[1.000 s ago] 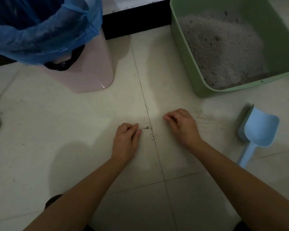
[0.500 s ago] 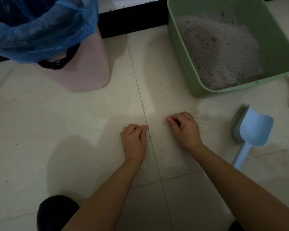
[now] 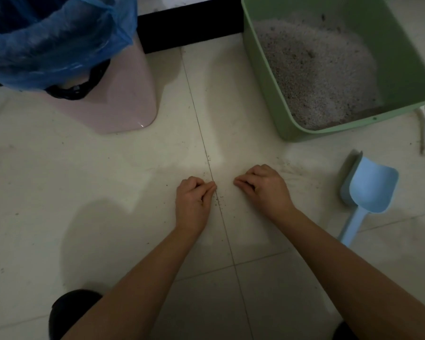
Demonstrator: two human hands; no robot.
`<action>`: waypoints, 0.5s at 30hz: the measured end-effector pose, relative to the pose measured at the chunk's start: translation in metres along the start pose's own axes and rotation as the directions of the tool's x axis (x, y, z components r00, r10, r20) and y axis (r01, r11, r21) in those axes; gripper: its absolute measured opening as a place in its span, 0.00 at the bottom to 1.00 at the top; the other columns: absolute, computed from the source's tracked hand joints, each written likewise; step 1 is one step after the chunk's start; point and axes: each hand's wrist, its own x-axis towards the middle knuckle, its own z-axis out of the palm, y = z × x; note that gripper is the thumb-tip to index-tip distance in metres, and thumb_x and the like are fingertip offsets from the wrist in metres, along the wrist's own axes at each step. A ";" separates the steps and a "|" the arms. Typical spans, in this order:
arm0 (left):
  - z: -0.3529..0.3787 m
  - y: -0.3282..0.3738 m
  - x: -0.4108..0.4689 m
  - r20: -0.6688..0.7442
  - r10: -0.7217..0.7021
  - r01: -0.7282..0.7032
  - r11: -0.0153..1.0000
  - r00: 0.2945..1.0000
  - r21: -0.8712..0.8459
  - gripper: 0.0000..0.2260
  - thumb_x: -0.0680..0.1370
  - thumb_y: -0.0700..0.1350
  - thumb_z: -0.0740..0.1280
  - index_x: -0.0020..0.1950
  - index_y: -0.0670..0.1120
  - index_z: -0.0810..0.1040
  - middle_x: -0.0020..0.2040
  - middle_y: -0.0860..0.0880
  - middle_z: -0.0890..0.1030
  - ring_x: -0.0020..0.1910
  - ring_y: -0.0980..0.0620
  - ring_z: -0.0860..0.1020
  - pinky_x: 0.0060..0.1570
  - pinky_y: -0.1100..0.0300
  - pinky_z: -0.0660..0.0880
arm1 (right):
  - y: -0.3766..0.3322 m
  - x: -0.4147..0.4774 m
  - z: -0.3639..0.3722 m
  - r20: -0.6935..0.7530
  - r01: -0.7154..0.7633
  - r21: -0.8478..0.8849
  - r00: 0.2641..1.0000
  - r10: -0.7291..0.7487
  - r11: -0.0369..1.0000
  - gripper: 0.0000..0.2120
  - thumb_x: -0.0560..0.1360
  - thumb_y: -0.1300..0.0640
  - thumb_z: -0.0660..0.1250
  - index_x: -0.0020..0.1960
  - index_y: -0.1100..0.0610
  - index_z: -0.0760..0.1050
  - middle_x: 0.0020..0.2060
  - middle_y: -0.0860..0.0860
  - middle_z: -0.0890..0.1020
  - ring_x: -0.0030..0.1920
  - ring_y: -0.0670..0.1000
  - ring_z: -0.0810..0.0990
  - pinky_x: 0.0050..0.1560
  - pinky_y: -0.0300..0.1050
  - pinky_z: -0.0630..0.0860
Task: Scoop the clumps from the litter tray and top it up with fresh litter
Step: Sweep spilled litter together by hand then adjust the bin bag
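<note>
Head view: curled, empty hands (image 3: 231, 195) on floor, litter tray (image 3: 263, 94) beyond, scoop (image 3: 368, 190) right.

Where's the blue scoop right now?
The blue scoop lies on the floor at the right of the head view, just below the green litter tray and beside the right hand.

We see a pale green litter tray (image 3: 263, 77) holding speckled grey-white litter (image 3: 314, 69). The scoop (image 3: 368, 190) is light blue. A pink bin (image 3: 123, 101) wears a translucent blue bag (image 3: 54, 45). The floor (image 3: 84, 180) is cream tile with thin dark grout lines, dotted with brown grains (image 3: 217, 198).
</note>
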 end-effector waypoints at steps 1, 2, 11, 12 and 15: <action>0.001 0.000 0.000 -0.003 0.009 -0.009 1.000 1.000 0.002 0.06 0.75 0.43 0.72 0.43 0.41 0.85 0.38 0.48 0.76 0.38 0.49 0.73 0.42 0.57 0.69 | 0.001 0.002 0.000 0.018 0.029 -0.016 0.999 -0.029 0.999 0.10 0.75 0.50 0.70 0.45 0.55 0.86 0.36 0.51 0.81 0.37 0.53 0.77 0.38 0.44 0.74; 0.003 -0.001 0.001 -0.009 0.027 -0.027 1.000 1.000 0.012 0.06 0.75 0.43 0.72 0.42 0.41 0.85 0.37 0.48 0.76 0.38 0.49 0.73 0.42 0.57 0.68 | 0.002 0.004 -0.001 0.033 0.056 -0.028 0.998 -0.055 0.998 0.08 0.74 0.52 0.71 0.45 0.55 0.86 0.36 0.51 0.81 0.36 0.54 0.77 0.38 0.45 0.75; 0.004 -0.007 0.015 0.186 0.353 -0.386 0.902 0.917 0.195 0.03 0.76 0.36 0.64 0.43 0.39 0.77 0.39 0.43 0.73 0.39 0.46 0.69 0.40 0.53 0.70 | -0.010 0.018 0.004 0.219 0.223 -0.257 0.961 -0.168 0.940 0.12 0.79 0.59 0.56 0.43 0.62 0.75 0.37 0.58 0.76 0.36 0.58 0.73 0.36 0.51 0.72; 0.003 -0.008 0.016 0.229 0.357 -0.405 0.888 0.905 0.216 0.01 0.75 0.36 0.65 0.44 0.40 0.76 0.40 0.43 0.73 0.39 0.45 0.70 0.40 0.52 0.71 | -0.010 0.019 0.003 0.249 0.205 -0.240 0.958 -0.144 0.949 0.12 0.79 0.59 0.55 0.44 0.62 0.75 0.37 0.59 0.76 0.37 0.59 0.74 0.38 0.51 0.73; -0.021 -0.004 0.035 0.299 0.284 -0.351 0.914 0.911 0.203 0.03 0.73 0.36 0.68 0.43 0.41 0.75 0.40 0.43 0.75 0.39 0.43 0.75 0.41 0.52 0.74 | -0.014 0.038 -0.010 0.329 0.039 -0.133 0.944 0.007 0.990 0.09 0.81 0.60 0.58 0.50 0.63 0.76 0.45 0.60 0.77 0.47 0.61 0.75 0.48 0.52 0.71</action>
